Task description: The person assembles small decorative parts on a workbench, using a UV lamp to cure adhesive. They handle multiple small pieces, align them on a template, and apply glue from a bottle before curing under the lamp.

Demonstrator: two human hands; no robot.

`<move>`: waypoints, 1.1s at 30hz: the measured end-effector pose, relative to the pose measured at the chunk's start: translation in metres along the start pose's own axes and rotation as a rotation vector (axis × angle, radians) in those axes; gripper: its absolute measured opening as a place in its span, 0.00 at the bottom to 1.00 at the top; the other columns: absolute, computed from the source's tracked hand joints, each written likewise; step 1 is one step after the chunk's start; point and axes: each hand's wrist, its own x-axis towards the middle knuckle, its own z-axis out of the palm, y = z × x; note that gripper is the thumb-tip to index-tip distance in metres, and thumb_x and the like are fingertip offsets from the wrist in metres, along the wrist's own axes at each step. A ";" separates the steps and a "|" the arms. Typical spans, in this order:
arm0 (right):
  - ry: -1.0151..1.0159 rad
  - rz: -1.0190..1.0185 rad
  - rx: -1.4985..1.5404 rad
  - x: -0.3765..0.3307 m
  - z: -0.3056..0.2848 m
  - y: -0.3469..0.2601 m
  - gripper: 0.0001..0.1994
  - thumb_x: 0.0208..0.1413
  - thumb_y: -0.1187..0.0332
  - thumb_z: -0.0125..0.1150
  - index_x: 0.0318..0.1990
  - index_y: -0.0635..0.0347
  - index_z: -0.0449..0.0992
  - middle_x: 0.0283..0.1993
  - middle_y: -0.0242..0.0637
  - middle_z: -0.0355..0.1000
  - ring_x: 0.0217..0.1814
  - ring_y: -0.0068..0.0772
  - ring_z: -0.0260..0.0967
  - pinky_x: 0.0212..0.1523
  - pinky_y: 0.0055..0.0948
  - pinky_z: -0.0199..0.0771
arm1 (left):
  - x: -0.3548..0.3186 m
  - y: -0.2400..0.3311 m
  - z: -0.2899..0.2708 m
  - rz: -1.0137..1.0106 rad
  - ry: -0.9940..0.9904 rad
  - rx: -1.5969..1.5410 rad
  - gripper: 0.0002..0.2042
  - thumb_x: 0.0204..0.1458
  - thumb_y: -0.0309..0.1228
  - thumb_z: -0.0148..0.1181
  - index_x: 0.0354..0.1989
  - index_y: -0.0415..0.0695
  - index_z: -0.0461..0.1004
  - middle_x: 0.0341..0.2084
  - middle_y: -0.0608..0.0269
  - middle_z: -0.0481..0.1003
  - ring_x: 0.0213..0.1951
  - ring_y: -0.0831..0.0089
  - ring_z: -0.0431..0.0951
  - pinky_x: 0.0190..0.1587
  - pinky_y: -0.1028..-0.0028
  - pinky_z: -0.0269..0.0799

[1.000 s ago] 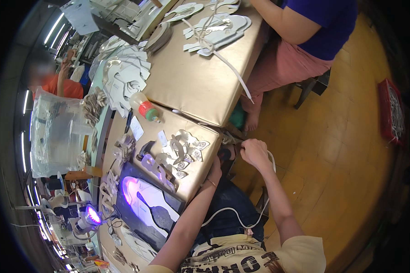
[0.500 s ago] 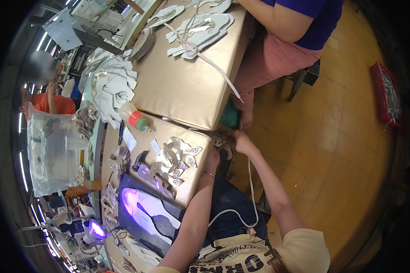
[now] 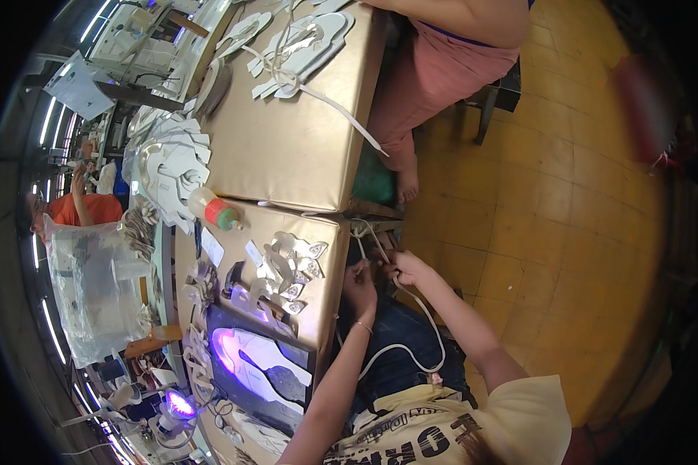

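Beside the right edge of the gold table, over my lap, both hands work with a white cord (image 3: 443, 349). My left hand (image 3: 360, 290) has its fingertips pinched on the cord near the table edge. Close by on the right, my right hand (image 3: 408, 267) is closed with the cord between its fingers. From a looped part by the table corner, the cord runs down to my hands. The rest passes below my right wrist and curves across my dark trousers. The fingers partly hide how each grips it.
White sole pieces (image 3: 248, 356) lie on a black board under a purple lamp (image 3: 180, 404). Straps with metallic ornaments (image 3: 293, 267) and a glue bottle (image 3: 217, 209) are on the gold table (image 3: 287, 155). A seated person in pink trousers (image 3: 434, 85) is beyond.
Both hands have drawn back from the table corner toward my lap, and the cord between corner and hands now shows. The whole view has shifted slightly.
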 end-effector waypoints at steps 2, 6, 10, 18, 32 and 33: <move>-0.057 -0.061 -0.036 0.002 0.002 0.004 0.12 0.66 0.68 0.47 0.49 0.59 0.77 0.25 0.27 0.67 0.18 0.13 0.50 0.16 0.16 0.51 | -0.011 0.021 0.006 0.154 0.007 0.096 0.08 0.56 0.28 0.63 0.40 0.36 0.78 0.33 0.56 0.80 0.36 0.74 0.79 0.41 0.74 0.72; -0.029 -0.212 -0.260 0.007 0.008 0.002 0.12 0.65 0.68 0.50 0.49 0.56 0.78 0.28 0.24 0.70 0.20 0.13 0.55 0.18 0.18 0.52 | 0.015 0.050 -0.001 -0.055 -0.214 0.317 0.07 0.54 0.26 0.61 0.38 0.36 0.79 0.33 0.55 0.79 0.37 0.71 0.78 0.42 0.73 0.71; 0.290 -0.821 -0.956 0.003 0.014 0.002 0.11 0.61 0.66 0.55 0.45 0.59 0.79 0.29 0.40 0.75 0.29 0.42 0.72 0.29 0.38 0.69 | 0.013 0.065 0.005 -0.123 -0.188 0.120 0.10 0.56 0.31 0.54 0.36 0.37 0.76 0.38 0.50 0.76 0.44 0.62 0.77 0.48 0.66 0.70; 0.548 -0.893 -1.883 -0.041 0.030 -0.011 0.15 0.54 0.68 0.54 0.47 0.59 0.78 0.53 0.54 0.69 0.54 0.57 0.66 0.55 0.51 0.64 | 0.013 0.027 0.036 -0.091 -0.093 0.261 0.15 0.59 0.39 0.52 0.40 0.38 0.74 0.35 0.44 0.77 0.39 0.53 0.78 0.43 0.59 0.71; 0.159 -1.133 -2.021 -0.116 0.056 -0.018 0.06 0.57 0.74 0.54 0.39 0.63 0.76 0.44 0.53 0.73 0.47 0.54 0.71 0.48 0.46 0.71 | 0.006 0.049 0.018 0.313 -0.231 0.280 0.15 0.57 0.34 0.49 0.48 0.38 0.72 0.40 0.42 0.75 0.46 0.50 0.75 0.52 0.57 0.67; 0.149 -1.240 -1.983 -0.116 0.057 -0.022 0.06 0.57 0.74 0.56 0.40 0.64 0.76 0.45 0.53 0.73 0.48 0.53 0.71 0.48 0.45 0.71 | 0.003 0.053 0.016 0.406 -0.114 0.262 0.15 0.57 0.34 0.49 0.47 0.38 0.72 0.38 0.42 0.75 0.45 0.49 0.75 0.51 0.57 0.68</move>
